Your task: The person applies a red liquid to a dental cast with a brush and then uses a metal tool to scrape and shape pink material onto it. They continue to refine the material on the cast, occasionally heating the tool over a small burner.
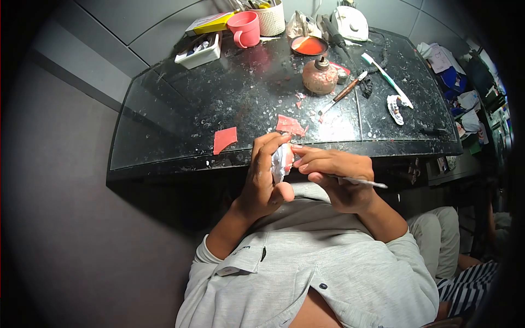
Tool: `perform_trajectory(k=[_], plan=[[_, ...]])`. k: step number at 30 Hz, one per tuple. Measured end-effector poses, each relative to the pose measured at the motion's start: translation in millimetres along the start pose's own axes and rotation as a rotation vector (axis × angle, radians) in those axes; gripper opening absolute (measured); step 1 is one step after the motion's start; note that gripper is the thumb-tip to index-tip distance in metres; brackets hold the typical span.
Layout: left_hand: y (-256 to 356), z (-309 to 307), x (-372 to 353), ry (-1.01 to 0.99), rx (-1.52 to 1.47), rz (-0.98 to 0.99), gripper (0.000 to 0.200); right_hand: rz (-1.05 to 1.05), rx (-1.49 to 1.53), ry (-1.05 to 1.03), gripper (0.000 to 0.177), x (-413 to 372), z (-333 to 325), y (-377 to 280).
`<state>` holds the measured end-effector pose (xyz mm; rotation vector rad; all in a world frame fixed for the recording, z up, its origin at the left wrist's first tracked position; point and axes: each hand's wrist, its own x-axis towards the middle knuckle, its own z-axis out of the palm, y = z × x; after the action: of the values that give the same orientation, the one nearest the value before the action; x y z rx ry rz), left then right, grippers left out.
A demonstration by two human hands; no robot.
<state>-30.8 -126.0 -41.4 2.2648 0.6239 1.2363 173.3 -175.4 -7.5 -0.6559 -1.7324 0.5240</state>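
Note:
My left hand (pixel 261 177) is wrapped round a white plaster dental cast (pixel 277 165), holding it just off the bench's front edge. Pink wax (pixel 289 156) covers the side of the cast that faces right. My right hand (pixel 344 170) is closed around a thin metal hand tool (pixel 376 184), whose pale end sticks out past the palm. The fingertips of that hand meet the pink wax, and the tool's working tip is hidden behind them. On the bench beyond lie a pink wax sheet (pixel 225 140) and a torn wax piece (pixel 290 124).
The dark bench (pixel 175 120) carries a round spirit lamp (pixel 319 77), a wooden-handled wax knife (pixel 344 94), a toothbrush (pixel 388 80) and another dental cast (pixel 395 110). Behind stand a dish of red wax (pixel 313 46), pink mug (pixel 246 30) and white tray (pixel 199 53). Another person's legs (pixel 437 240) are at right.

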Motion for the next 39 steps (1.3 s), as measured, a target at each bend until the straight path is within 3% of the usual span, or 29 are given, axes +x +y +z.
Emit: perform_trajectory(k=[6, 9, 30, 33, 34, 36, 39], plan=[[2, 0, 2, -0.018, 0.018, 0.002, 0.106, 0.094, -0.055, 0.053, 0.011, 2, -1, -3], [1, -1, 1, -0.011, -0.012, -0.029, 0.104, -0.007, 0.012, -0.030, 0.011, 3, 0, -2], [4, -1, 0, 0.013, -0.054, -0.065, 0.105, -0.007, 0.096, -0.047, 0.012, 1, -5, 3], [-1, 2, -7, 0.013, -0.337, -0.267, 0.110, 0.024, 0.227, 0.066, 0.025, -3, -12, 12], [-2, 3, -8, 0.014, -0.337, -0.266, 0.110, -0.001, 0.326, 0.128, 0.027, -4, -12, 16], [-1, 6, -8, 0.032, -0.654, -0.333, 0.113, -0.041, 0.368, 0.264, 0.029, -7, -10, 19], [1, 9, -5, 0.065, -0.698, -0.323, 0.112, -0.035, 0.367, 0.305, 0.031, -13, -15, 20]])
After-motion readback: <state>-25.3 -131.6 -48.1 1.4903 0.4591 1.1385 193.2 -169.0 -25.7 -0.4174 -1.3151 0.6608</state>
